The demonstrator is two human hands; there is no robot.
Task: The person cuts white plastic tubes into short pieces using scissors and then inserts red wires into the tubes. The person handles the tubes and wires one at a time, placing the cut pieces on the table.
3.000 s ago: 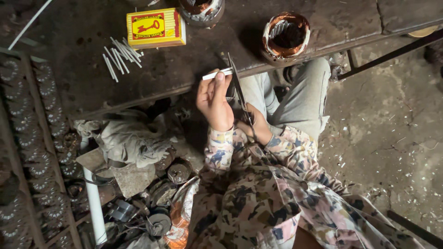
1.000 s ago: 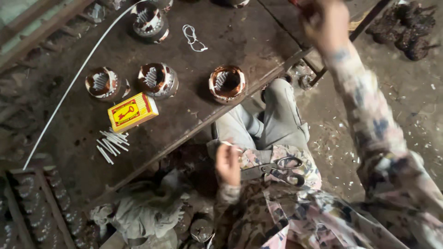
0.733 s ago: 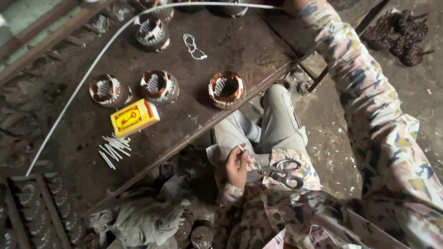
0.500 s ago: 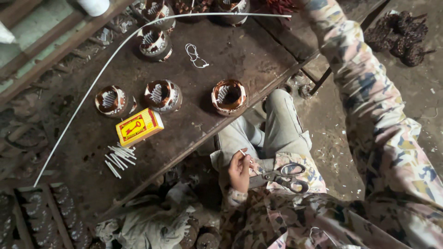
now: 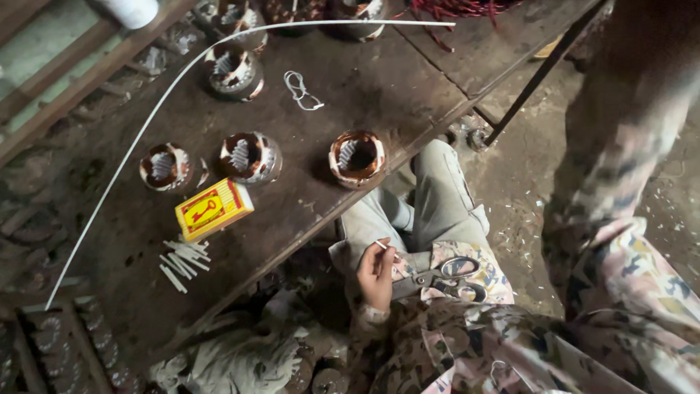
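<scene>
Dark metal tabletop: long white tube arcing from far edge. Left hand pinching short white stick beside steel scissors on lap; right hand unseen.

A dark, worn metal workbench runs slantwise across the frame, its surface scuffed and dusty. On it sit copper-wound stators: one near the front edge, two more side by side further left, another towards the back. A yellow matchbox lies just in front of the pair, with a loose heap of short white sticks beside it. A small loop of white wire rests mid-bench, and a long white tube arcs across the surface from the far right to the left edge
</scene>
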